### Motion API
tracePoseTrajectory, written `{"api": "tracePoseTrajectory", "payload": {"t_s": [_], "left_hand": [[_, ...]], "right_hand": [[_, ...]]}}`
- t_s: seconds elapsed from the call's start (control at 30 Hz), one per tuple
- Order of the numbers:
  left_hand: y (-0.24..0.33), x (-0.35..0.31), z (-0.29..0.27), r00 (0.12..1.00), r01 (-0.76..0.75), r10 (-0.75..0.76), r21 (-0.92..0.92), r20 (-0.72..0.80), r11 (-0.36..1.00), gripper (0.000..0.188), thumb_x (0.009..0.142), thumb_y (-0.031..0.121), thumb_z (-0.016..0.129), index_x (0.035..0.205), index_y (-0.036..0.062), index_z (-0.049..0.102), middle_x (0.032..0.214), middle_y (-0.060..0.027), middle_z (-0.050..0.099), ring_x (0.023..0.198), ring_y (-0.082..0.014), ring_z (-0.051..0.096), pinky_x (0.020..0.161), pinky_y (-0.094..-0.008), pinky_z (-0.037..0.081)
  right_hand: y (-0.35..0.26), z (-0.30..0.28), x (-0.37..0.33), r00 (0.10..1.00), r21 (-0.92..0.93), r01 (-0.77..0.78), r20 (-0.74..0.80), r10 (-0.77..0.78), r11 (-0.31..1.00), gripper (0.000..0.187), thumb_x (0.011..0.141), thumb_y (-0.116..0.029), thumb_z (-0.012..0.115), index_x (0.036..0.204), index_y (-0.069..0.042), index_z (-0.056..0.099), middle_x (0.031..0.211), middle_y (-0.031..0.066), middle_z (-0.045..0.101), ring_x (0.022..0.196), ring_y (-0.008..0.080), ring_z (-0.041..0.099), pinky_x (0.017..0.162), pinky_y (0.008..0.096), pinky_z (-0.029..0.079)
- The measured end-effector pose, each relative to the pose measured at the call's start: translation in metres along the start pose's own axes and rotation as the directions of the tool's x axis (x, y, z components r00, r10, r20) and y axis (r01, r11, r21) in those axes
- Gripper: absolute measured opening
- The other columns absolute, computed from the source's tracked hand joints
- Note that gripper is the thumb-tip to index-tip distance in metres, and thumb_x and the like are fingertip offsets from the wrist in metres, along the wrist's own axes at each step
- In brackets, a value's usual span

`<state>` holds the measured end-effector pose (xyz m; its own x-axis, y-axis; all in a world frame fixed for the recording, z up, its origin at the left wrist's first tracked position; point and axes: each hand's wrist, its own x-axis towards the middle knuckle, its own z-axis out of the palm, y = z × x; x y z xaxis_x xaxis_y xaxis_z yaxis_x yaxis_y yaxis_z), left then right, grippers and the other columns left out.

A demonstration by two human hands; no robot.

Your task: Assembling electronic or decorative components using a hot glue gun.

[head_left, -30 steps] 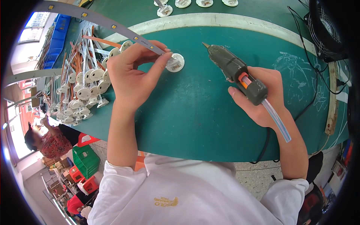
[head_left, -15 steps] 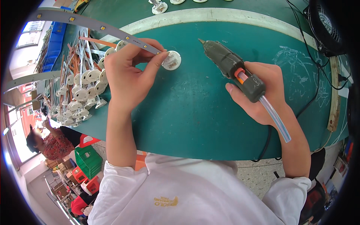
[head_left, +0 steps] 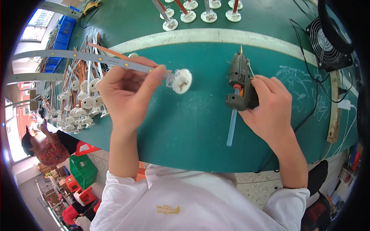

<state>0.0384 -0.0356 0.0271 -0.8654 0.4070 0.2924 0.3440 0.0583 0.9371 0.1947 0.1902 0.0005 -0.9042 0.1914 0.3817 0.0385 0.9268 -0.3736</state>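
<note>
My left hand point(head_left: 127, 90) pinches a pale LED strip point(head_left: 101, 59) near its end, thumb against fingers. At that end sits a round white base point(head_left: 185, 81), tilted and seemingly off the mat, with a clear, glossy mass around the joint. My right hand point(head_left: 269, 106) is wrapped round the grip of a dark hot glue gun point(head_left: 239, 71). Its metal nozzle points to the far side of the table, away from the base. A bluish glue stick point(head_left: 232, 129) sticks out of the gun's back toward me.
Several white bases point(head_left: 208, 17) with strips stand along the far side, past a pale edging point(head_left: 208, 35). A heap of similar pieces point(head_left: 86, 102) lies at left. A black fan point(head_left: 328, 44) and cables point(head_left: 317, 96) are at right. A person point(head_left: 54, 149) sits far left.
The base has tilted up and moved nearer with the strip in my left hand. My right hand has turned the glue gun, so its nozzle swings from far left to straight away from me.
</note>
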Motion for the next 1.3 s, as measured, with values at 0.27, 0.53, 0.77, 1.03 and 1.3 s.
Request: {"api": "tracePoseTrajectory", "payload": {"t_s": [0.27, 0.53, 0.77, 1.03, 1.3], "left_hand": [[0.012, -0.012, 0.003, 0.994, 0.084, -0.061, -0.272, 0.091, 0.959, 0.014, 0.084, -0.006, 0.077, 0.095, -0.0041, 0.068, 0.078, -0.0068, 0.072, 0.067, -0.005, 0.065, 0.057, -0.0163, 0.048], [0.012, -0.03, 0.017, 0.97, 0.195, -0.12, -0.382, 0.211, 0.904, 0.012, 0.087, -0.003, 0.076, 0.096, -0.0046, 0.069, 0.08, -0.0065, 0.073, 0.068, -0.0049, 0.066, 0.058, -0.0176, 0.049], [0.016, -0.043, 0.029, 0.96, 0.214, -0.09, -0.482, 0.266, 0.85, 0.014, 0.088, -0.004, 0.075, 0.101, -0.004, 0.069, 0.088, -0.01, 0.075, 0.074, -0.0078, 0.07, 0.062, -0.019, 0.053], [0.013, -0.042, 0.024, 0.927, 0.163, 0.008, -0.424, 0.375, 0.891, 0.013, 0.084, -0.011, 0.074, 0.094, -0.0049, 0.07, 0.089, -0.0123, 0.073, 0.079, -0.0146, 0.07, 0.069, -0.0263, 0.057], [0.02, -0.038, 0.02, 0.897, 0.304, -0.089, -0.458, 0.432, 0.835, 0.011, 0.085, -0.008, 0.075, 0.092, -0.0022, 0.069, 0.085, -0.0101, 0.072, 0.074, -0.0116, 0.067, 0.063, -0.0249, 0.052]], "right_hand": [[-0.016, -0.013, 0.004, 0.976, -0.005, -0.123, 0.18, 0.121, 0.992, 0.062, 0.051, -0.035, 0.094, 0.097, 0.001, 0.071, 0.112, 0.0125, 0.066, 0.098, 0.0318, 0.062, 0.083, 0.0396, 0.054], [-0.039, -0.029, -0.006, 1.0, 0.414, 0.0, -0.009, 0.004, 0.91, 0.07, 0.062, -0.035, 0.096, 0.113, 0.004, 0.067, 0.12, 0.0186, 0.065, 0.094, 0.0244, 0.066, 0.081, 0.0331, 0.058], [-0.039, -0.008, -0.023, 0.996, 0.792, -0.042, 0.078, -0.033, 0.609, 0.056, 0.083, -0.008, 0.083, 0.128, 0.014, 0.056, 0.118, 0.0194, 0.067, 0.099, 0.0187, 0.069, 0.083, 0.0298, 0.058], [-0.034, -0.004, -0.022, 0.986, 0.677, 0.116, 0.01, -0.167, 0.727, 0.054, 0.089, -0.015, 0.079, 0.127, 0.017, 0.057, 0.108, 0.018, 0.069, 0.089, 0.0178, 0.069, 0.075, 0.0271, 0.055], [-0.042, -0.01, -0.019, 0.983, 0.652, 0.152, -0.021, -0.183, 0.743, 0.057, 0.083, -0.018, 0.085, 0.12, 0.016, 0.059, 0.108, 0.0254, 0.07, 0.09, 0.0291, 0.073, 0.078, 0.0334, 0.059]]}}
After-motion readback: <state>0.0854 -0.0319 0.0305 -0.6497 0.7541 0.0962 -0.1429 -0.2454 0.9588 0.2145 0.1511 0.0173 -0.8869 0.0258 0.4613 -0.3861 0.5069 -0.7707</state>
